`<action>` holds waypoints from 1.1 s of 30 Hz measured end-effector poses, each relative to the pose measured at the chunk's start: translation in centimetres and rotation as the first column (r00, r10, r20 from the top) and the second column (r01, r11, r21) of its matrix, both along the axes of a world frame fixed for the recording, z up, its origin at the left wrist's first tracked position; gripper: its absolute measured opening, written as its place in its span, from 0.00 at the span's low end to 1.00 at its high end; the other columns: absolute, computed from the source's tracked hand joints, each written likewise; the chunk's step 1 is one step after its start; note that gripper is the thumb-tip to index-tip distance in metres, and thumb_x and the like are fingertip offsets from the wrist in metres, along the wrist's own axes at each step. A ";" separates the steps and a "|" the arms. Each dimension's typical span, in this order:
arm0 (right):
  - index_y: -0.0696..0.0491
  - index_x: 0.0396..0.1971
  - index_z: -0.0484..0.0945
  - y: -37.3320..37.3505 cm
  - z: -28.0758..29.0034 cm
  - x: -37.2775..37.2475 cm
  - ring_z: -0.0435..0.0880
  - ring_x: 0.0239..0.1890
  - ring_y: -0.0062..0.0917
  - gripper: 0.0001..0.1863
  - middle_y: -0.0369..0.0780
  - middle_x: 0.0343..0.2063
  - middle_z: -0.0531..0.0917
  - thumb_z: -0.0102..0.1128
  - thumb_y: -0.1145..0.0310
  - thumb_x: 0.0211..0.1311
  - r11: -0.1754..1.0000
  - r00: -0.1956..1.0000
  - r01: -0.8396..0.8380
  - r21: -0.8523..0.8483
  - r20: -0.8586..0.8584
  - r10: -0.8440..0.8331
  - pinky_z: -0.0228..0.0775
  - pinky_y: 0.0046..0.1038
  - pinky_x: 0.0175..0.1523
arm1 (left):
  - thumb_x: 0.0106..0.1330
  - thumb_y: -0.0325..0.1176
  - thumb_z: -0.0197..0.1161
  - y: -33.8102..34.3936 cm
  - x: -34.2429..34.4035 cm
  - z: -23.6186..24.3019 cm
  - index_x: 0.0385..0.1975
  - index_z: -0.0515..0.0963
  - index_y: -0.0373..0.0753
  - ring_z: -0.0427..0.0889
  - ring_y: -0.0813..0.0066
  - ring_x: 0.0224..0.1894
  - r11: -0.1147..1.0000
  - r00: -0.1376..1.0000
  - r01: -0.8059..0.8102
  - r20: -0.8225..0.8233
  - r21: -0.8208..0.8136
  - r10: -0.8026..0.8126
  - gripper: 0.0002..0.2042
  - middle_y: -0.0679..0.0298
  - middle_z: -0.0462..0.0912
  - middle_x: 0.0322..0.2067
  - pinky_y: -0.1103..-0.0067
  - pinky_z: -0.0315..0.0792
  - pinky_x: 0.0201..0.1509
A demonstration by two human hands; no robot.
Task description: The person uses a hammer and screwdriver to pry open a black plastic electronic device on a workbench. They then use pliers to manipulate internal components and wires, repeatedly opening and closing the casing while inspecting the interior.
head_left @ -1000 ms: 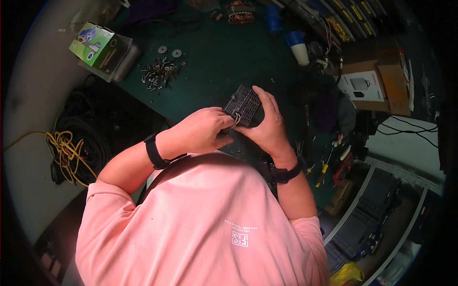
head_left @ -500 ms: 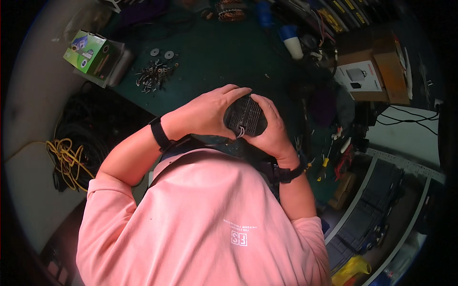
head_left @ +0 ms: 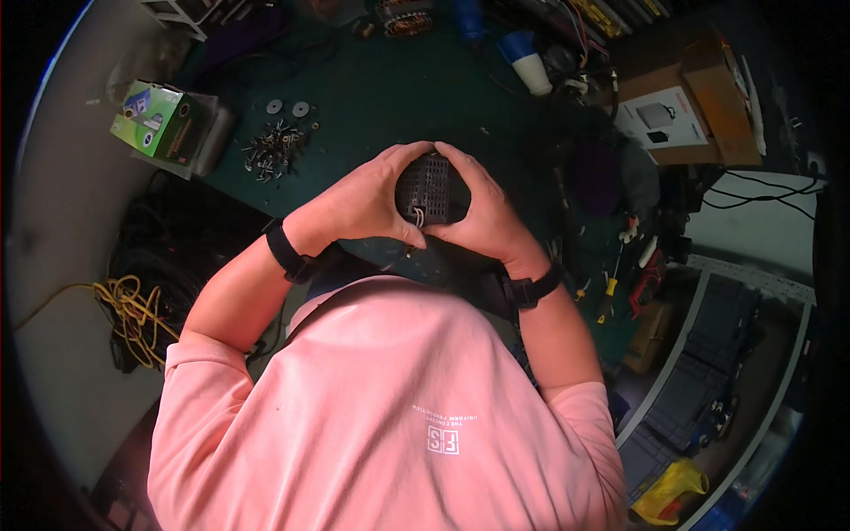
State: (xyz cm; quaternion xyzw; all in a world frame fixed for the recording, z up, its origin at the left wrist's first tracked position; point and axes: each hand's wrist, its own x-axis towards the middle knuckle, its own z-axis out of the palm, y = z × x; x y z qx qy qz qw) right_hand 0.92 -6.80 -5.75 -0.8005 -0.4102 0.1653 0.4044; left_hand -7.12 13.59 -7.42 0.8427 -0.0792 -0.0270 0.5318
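Observation:
A black slotted housing [head_left: 434, 190], with a grid of small openings on its upper face, is held between both hands over the near part of the green bench. Short pale wires [head_left: 420, 215] stick out at its near edge. My left hand [head_left: 372, 196] curves round the left side, and my right hand [head_left: 485, 215] wraps the right side. Fingertips of the two hands meet at the far edge, with the thumbs close together at the near edge. The underside of the housing is hidden.
Left on the green bench [head_left: 372, 97] lie a pile of screws [head_left: 273, 150] and two washers [head_left: 288, 108], beside a green box [head_left: 152, 122]. A cardboard box [head_left: 708, 106], a yellow-handled screwdriver [head_left: 607, 299] and dark cases [head_left: 686, 394] are at right. Yellow cable [head_left: 133, 310] coils at far left.
Both hands have moved the housing slightly away from my body and to the left, and it has turned a little. The whole view has also shifted slightly.

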 end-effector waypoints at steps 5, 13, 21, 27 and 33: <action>0.54 0.66 0.67 1.4 -1.4 2.2 0.76 0.62 0.41 0.49 0.48 0.59 0.76 0.81 0.68 0.37 0.995 0.988 -0.087 0.054 -0.127 0.093 0.68 0.35 0.67 | 0.37 0.39 0.86 0.5 -0.2 0.3 0.68 0.59 0.27 0.70 0.58 0.67 0.983 0.989 -0.092 -0.132 -0.160 0.071 0.56 0.46 0.70 0.62 0.70 0.63 0.71; 0.57 0.65 0.69 4.0 -2.2 5.5 0.79 0.60 0.36 0.48 0.50 0.58 0.79 0.80 0.67 0.38 0.977 0.900 -0.213 -0.029 -0.394 0.184 0.69 0.32 0.66 | 0.44 0.34 0.82 0.8 -0.6 -0.4 0.67 0.60 0.25 0.74 0.61 0.62 0.957 0.961 -0.261 -0.062 0.123 0.270 0.49 0.48 0.74 0.58 0.72 0.65 0.69; 0.56 0.62 0.74 3.6 -3.3 6.1 0.79 0.61 0.39 0.37 0.50 0.58 0.79 0.75 0.66 0.49 0.992 0.911 -0.127 -0.005 -0.397 0.115 0.69 0.35 0.65 | 0.54 0.31 0.75 3.0 -0.2 -3.6 0.67 0.61 0.25 0.78 0.67 0.56 0.812 0.836 -0.501 -0.411 -0.301 0.364 0.41 0.54 0.78 0.54 0.74 0.70 0.63; 0.52 0.56 0.79 1.8 -5.0 4.2 0.78 0.57 0.43 0.26 0.47 0.53 0.80 0.70 0.61 0.58 0.995 0.995 -0.063 -0.079 -0.080 0.056 0.70 0.37 0.63 | 0.61 0.42 0.72 3.9 -0.7 -5.4 0.64 0.65 0.29 0.78 0.70 0.53 0.690 0.773 -0.587 -0.546 -0.424 0.323 0.36 0.59 0.79 0.52 0.75 0.73 0.58; 0.52 0.57 0.79 2.1 -7.3 3.9 0.79 0.58 0.41 0.26 0.46 0.54 0.80 0.68 0.58 0.61 0.994 0.990 -0.050 -0.101 -0.137 0.035 0.70 0.35 0.63 | 0.64 0.47 0.70 3.1 -1.1 -6.4 0.60 0.70 0.37 0.80 0.76 0.48 0.693 0.721 -0.595 -0.651 -0.407 0.236 0.30 0.65 0.81 0.48 0.80 0.75 0.45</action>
